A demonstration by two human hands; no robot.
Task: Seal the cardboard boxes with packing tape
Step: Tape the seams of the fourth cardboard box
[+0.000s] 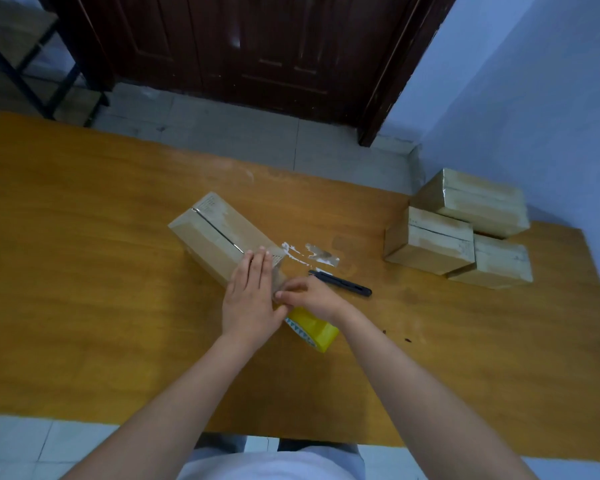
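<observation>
I look down on an orange-brown wooden desk point(84, 271) standing on pale floor tiles, with a dark wooden door point(257, 46) beyond its far edge and a blue wall at the right. Near the middle of the desk lies a long cardboard box point(215, 233), set at an angle, its top flaps closed with a dark seam running lengthwise and glossy clear tape over its near end. My left hand point(248, 299) lies flat on that near end, fingers straight and together, pressing down. My right hand point(312, 299) sits just beside it, fingers curled and pinching at the tape by the box's near corner; what exactly they pinch I cannot tell. Under the right wrist lies a yellow tape roll point(317, 329). A black utility knife point(342, 283) rests just right of the hands, near white tape scraps point(317, 254). Three more boxes point(458, 230) are stacked by the desk's right edge.
</observation>
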